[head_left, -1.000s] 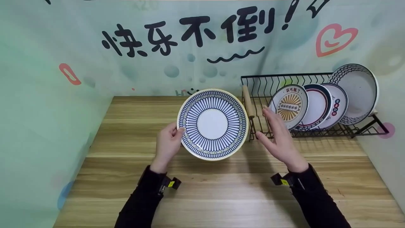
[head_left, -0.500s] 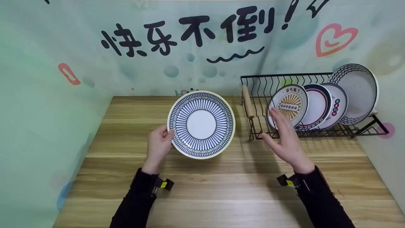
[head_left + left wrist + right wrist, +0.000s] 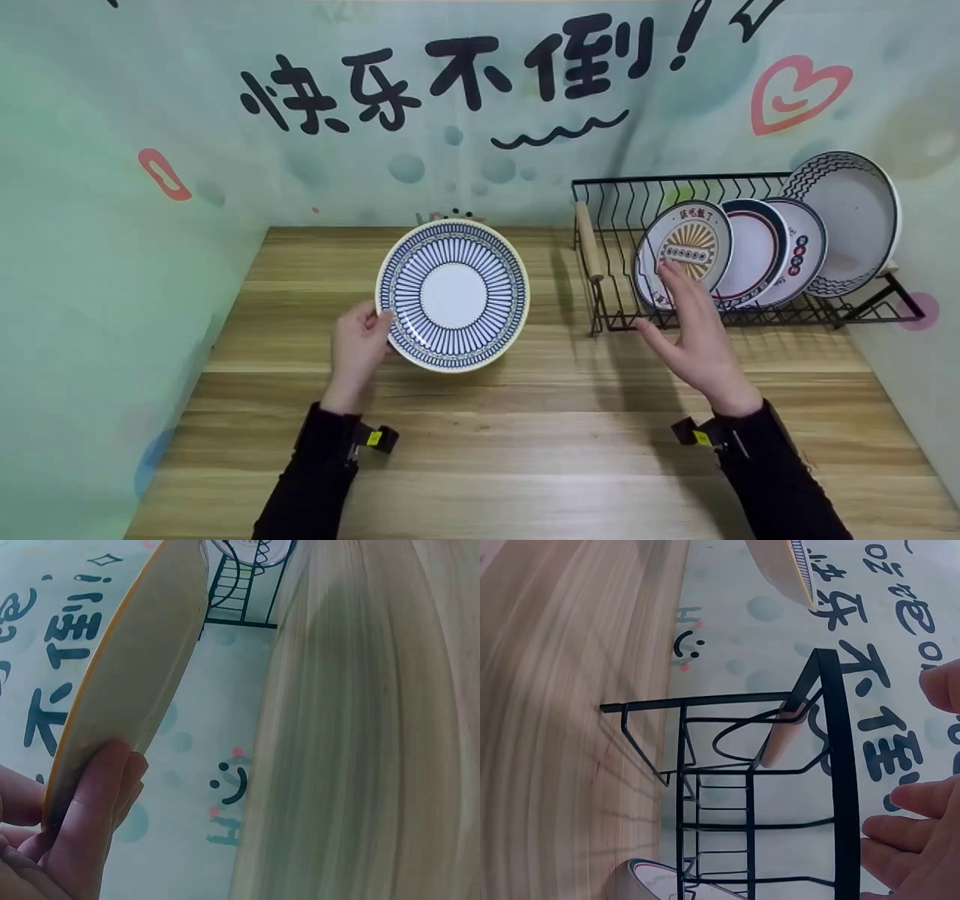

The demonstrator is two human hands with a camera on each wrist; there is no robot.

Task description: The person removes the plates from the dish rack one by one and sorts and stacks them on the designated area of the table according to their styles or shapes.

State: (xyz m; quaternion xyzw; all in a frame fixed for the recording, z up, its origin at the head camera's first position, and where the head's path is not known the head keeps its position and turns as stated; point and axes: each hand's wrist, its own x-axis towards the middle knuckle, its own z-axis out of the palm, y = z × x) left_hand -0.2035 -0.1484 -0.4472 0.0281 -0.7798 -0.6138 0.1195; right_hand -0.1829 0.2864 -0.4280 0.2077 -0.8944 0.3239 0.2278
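A round plate (image 3: 454,295) with a blue radiating pattern and a thin yellow rim is held up above the table, its face toward the head camera. My left hand (image 3: 355,352) pinches its left edge, thumb on the face and fingers behind; the left wrist view shows the pale underside (image 3: 139,652). My right hand (image 3: 697,341) hangs in front of the black wire dish rack (image 3: 667,179), fingers extended, holding nothing. In the right wrist view its fingers (image 3: 911,836) appear beside the rack's dark rail (image 3: 844,787); whether they touch it I cannot tell.
Leaning in the rack are a sunburst plate (image 3: 686,234), a dark-rimmed plate (image 3: 746,251), a plate with coloured dots (image 3: 801,274) and a large wavy-patterned dish (image 3: 855,225). The rack's left end has a wooden handle (image 3: 589,241). A printed backdrop (image 3: 337,172) encloses the wooden table (image 3: 487,465).
My left hand has carried the patterned plate to the left, away from the rack. My right hand has drifted slightly right and stays empty. The dishes in the rack have not moved.
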